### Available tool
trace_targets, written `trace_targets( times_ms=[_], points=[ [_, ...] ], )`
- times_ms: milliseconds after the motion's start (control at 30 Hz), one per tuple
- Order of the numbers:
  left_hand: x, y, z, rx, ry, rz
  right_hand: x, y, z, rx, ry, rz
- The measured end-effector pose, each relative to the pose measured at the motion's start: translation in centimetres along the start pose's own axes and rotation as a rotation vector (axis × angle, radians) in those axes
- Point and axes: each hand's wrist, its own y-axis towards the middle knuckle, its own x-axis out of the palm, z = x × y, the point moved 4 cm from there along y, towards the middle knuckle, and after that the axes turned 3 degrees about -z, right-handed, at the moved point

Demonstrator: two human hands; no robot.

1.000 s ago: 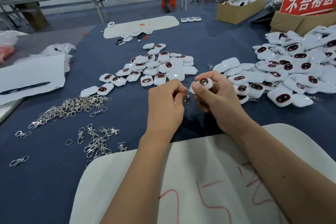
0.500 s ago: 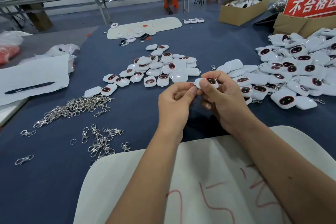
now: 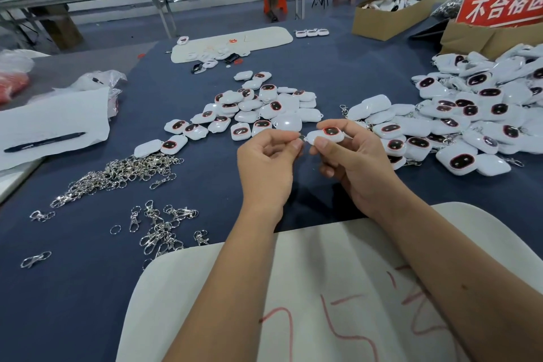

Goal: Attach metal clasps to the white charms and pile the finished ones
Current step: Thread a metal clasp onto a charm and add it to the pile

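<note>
Since a second ago both hands have come up off the blue worktop (image 3: 88, 288) and drawn slightly apart, and the clasp that dangled between them is no longer hanging in sight. I see the right hand (image 3: 357, 161) pinching one white charm (image 3: 326, 134) between thumb and forefinger, its dark red-ringed face turned up, held above the worktop just in front of the middle heap of charms (image 3: 255, 110). The left hand (image 3: 269, 164) has its fingertips curled together against the charm's left end, nipping something small there; I cannot make out whether it is the clasp's ring. To the right lies the large pile of charms (image 3: 476, 114), several with metal clasps showing at its edge. On the left sit the loose metal clasps (image 3: 117, 175), with a smaller scatter (image 3: 164, 229) nearer me. A pen (image 3: 44, 142) rests on white paper (image 3: 53, 120) far left, and a white sheet with red marks (image 3: 323, 288) lies under my forearms.
</note>
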Motion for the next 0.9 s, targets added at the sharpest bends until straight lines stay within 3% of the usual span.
trace_targets(
  times_ms=[167,300,367,467,600,767,900],
  points=[
    [-0.4,0.5,0.6,0.215,0.425,-0.148,0.0,0.0,0.1,0.004,-0.048,0.041],
    [-0.3,0.0,0.8,0.271,0.564,-0.223,-0.1,0.1,0.3,-0.001,-0.176,0.071],
    [-0.3,-0.1,0.8,0.213,0.47,-0.138,0.0,0.1,0.2,-0.012,-0.13,0.064],
    [0.1,-0.6,0.1,-0.007,0.115,-0.009,0.2,0.0,-0.2,-0.034,-0.017,0.011],
    [1.4,-1.0,-0.7,-0.234,-0.211,-0.046,0.3,-0.1,-0.5,-0.048,0.053,-0.048],
    [1.1,-0.8,-0.5,-0.23,-0.252,-0.049,0.6,-0.2,-0.4,-0.041,0.011,-0.055],
    [1.5,-0.6,-0.3,-0.148,-0.02,-0.04,0.6,-0.3,-0.5,-0.036,-0.024,-0.036]
  ],
)
